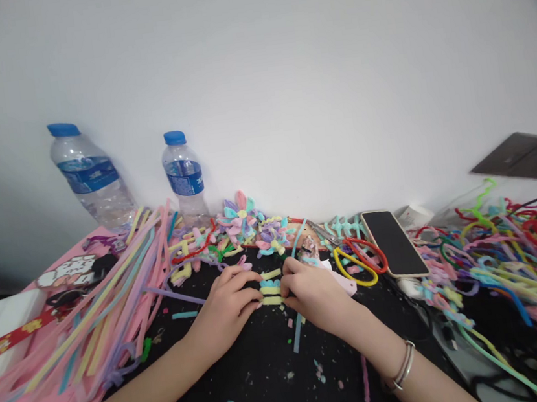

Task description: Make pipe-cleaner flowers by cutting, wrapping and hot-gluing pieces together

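Between my hands, low over the black work surface, is a small piece of yellow and light-blue pipe cleaners in parallel rows. My left hand pinches its left end with bent fingers. At the other end, the fingers of my right hand are closed on it, and their tips are partly hidden. A blue pipe cleaner runs beneath my right hand and sticks out on both sides. A short teal pipe-cleaner length lies left of my left hand.
Scissors with yellow and red handles and a phone lie right of my hands. Long pastel pipe cleaners spread over the left side, a tangled heap over the right. Two water bottles stand against the wall.
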`<state>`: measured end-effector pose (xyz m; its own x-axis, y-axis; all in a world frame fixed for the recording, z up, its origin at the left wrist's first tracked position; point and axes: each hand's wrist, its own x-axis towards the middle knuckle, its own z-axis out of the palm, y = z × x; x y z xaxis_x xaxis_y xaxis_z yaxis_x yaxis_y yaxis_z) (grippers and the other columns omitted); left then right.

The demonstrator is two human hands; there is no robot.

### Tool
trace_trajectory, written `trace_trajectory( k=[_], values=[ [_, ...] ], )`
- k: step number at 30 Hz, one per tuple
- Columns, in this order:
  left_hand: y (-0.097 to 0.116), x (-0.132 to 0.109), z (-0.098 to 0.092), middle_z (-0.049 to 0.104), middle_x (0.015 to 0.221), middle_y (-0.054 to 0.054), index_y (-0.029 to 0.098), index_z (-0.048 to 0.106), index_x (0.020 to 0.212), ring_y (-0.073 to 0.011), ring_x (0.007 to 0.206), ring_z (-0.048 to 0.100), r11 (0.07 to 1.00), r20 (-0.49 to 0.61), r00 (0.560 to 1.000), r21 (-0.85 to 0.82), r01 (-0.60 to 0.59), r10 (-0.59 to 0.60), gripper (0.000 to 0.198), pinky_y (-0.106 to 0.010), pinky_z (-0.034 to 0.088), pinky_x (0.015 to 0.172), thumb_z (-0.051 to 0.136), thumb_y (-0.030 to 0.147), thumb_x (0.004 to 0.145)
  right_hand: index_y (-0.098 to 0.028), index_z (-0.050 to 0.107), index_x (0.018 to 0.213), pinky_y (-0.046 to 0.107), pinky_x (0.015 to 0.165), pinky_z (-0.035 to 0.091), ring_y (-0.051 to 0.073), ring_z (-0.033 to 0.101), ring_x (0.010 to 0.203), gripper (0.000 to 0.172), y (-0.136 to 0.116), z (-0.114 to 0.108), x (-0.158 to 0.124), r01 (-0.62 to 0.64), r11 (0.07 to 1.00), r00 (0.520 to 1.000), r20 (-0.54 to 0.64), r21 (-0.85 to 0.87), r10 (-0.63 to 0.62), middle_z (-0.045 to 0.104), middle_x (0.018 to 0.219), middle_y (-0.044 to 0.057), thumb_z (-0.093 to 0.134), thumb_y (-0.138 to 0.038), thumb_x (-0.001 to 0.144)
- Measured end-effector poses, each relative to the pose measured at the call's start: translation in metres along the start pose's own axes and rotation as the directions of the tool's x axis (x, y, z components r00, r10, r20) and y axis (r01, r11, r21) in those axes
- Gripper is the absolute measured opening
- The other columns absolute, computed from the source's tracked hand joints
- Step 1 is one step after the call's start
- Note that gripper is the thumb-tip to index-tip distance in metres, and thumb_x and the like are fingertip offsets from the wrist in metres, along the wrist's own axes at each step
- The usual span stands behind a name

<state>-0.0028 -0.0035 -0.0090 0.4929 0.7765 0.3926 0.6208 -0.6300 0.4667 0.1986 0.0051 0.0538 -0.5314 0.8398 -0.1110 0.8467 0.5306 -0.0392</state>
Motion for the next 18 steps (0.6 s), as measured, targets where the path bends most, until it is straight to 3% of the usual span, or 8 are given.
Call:
trace_trajectory(
  k=[18],
  values=[
    [-0.0022, 0.0008, 0.0003, 0.068, 0.111, -0.003, 0.021, 0.070, 0.082, -0.0267, 0.112, 0.050, 1.000, -0.033, 0.999, -0.005, 0.004, -0.005, 0.015, -0.043, 0.040, 0.094, 0.063, 0.008, 0.084, -0.020, 0.071, 0.084, 0.025, 0.058, 0.033, 0.013, 0.058, 0.073, 0.007, 0.0041, -0.0041, -0.0017, 0.001, 0.999, 1.000, 0.029, 0.053, -0.002, 0.057, 0.096, 0.002, 0.064, -0.019, 0.082]
  ],
)
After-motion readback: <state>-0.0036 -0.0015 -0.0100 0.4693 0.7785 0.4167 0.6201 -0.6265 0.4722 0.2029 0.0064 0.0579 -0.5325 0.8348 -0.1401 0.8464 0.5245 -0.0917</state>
